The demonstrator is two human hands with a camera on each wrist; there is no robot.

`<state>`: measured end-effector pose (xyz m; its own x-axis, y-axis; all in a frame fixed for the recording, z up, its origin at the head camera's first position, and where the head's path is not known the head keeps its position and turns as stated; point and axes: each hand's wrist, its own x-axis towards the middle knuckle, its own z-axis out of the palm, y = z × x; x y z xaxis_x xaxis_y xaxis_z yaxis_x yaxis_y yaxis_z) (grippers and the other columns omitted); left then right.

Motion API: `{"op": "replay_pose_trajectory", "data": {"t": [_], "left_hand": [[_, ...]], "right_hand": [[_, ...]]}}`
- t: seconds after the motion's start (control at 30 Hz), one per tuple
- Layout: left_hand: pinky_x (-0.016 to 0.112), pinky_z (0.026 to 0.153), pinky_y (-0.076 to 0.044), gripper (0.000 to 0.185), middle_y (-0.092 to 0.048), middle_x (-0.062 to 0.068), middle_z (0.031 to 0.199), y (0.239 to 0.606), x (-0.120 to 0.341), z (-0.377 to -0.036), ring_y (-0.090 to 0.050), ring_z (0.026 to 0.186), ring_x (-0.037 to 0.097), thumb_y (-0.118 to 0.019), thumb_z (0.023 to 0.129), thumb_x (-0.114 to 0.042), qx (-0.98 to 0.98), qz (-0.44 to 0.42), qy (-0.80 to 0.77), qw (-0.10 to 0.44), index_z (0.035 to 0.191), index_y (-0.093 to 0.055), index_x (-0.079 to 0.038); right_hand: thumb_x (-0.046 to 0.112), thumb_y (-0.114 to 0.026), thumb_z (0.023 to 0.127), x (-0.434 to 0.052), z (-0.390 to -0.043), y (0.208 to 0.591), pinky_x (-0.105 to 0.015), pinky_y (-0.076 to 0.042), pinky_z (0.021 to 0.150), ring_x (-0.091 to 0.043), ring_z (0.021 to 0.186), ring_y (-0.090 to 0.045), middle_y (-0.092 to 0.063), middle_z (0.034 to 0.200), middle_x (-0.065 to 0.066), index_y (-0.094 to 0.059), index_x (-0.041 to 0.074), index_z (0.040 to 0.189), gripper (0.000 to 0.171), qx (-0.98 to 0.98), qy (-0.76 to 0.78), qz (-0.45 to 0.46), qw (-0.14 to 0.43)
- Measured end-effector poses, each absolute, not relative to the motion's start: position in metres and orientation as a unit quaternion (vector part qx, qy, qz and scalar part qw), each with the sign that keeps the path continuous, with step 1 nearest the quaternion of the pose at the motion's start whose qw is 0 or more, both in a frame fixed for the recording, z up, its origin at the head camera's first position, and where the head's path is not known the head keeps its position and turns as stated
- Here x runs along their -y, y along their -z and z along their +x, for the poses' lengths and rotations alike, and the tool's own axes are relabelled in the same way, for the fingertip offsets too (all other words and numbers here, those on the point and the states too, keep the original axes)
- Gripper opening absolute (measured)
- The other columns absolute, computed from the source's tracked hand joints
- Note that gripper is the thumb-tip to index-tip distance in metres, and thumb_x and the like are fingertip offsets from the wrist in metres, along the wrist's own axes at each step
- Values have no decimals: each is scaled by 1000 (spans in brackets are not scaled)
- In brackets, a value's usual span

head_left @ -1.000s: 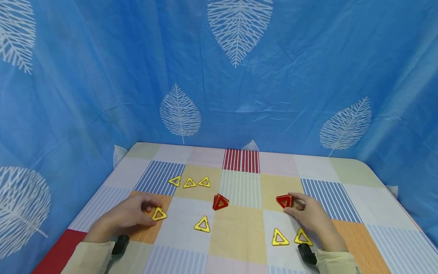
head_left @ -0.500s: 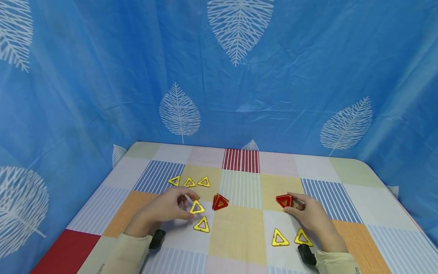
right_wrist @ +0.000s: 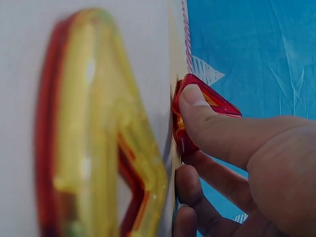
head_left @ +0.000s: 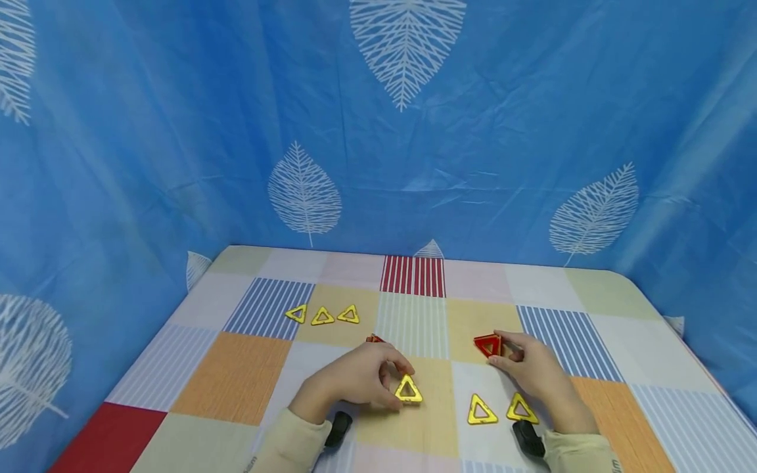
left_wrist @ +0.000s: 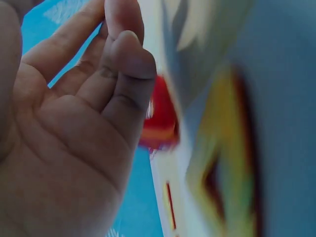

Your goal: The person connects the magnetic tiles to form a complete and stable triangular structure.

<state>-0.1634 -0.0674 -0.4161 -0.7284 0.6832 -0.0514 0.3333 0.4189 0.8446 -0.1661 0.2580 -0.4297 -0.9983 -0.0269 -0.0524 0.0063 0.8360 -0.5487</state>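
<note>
left hand (head_left: pixel 361 381) pinches a yellow triangle (head_left: pixel 408 390) (flat on cloth); right hand (head_left: pixel 529 368) grips a red triangle piece (head_left: pixel 488 344).

A table (head_left: pixel 236 374) is seen covered with a patchwork cloth of striped, orange, yellow, pale green and red squares. It is enclosed at the back and both sides by a blue curtain (head_left: pixel 177 131) printed with large white leaves, and everything is evenly lit.

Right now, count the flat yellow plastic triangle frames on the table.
6: three in a row at far left, one pinched by the left hand, two beside the right hand. Another may hide under the left hand.
</note>
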Motion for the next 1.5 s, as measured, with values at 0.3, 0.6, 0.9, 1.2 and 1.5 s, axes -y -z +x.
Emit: {"op": "replay_pose_trajectory", "data": {"t": [0.3,0.6,0.9,1.2,1.5], "left_hand": [[21,59,-48,37,-59,-11,90,420,54,-159,-52,64,3,-92,72,-9,-843,307,-393,200,105,-75,-14],[21,60,-48,48,-62,-15,98,419,55,-160,-53,63,4,-92,71,-9,-843,299,-395,208,115,-74,-12],[21,60,-48,40,-58,-11,91,420,58,-159,-55,65,3,-90,74,-5,-845,292,-397,208,111,-76,-10],[22,60,-49,43,-61,-12,96,419,58,-158,-55,63,5,-90,74,-4,-839,284,-408,219,113,-74,-9],[23,59,-48,42,-61,-11,95,420,56,-158,-55,63,6,-90,73,-4,-835,280,-417,223,112,-75,-10]], "right_hand": [[20,-80,88,-259,-167,430,-37,-38,64,-21,73,-44,-52,85,-5,-55,-3,141,63,-957,288,-13,25],[20,-81,87,-257,-168,429,-36,-37,62,-22,74,-44,-49,81,-6,-54,-2,141,64,-957,289,-6,28],[30,-80,88,-264,-166,425,-40,-50,71,-25,88,-57,-61,127,-26,-46,-2,148,76,-947,319,-1,42],[45,-88,75,-283,-149,410,-35,-51,67,-26,89,-60,-63,108,-13,-61,0,125,73,-930,363,32,47],[40,-92,69,-278,-118,419,-27,-49,83,-16,98,-59,-70,110,7,-76,21,111,49,-908,374,-146,119]]}}
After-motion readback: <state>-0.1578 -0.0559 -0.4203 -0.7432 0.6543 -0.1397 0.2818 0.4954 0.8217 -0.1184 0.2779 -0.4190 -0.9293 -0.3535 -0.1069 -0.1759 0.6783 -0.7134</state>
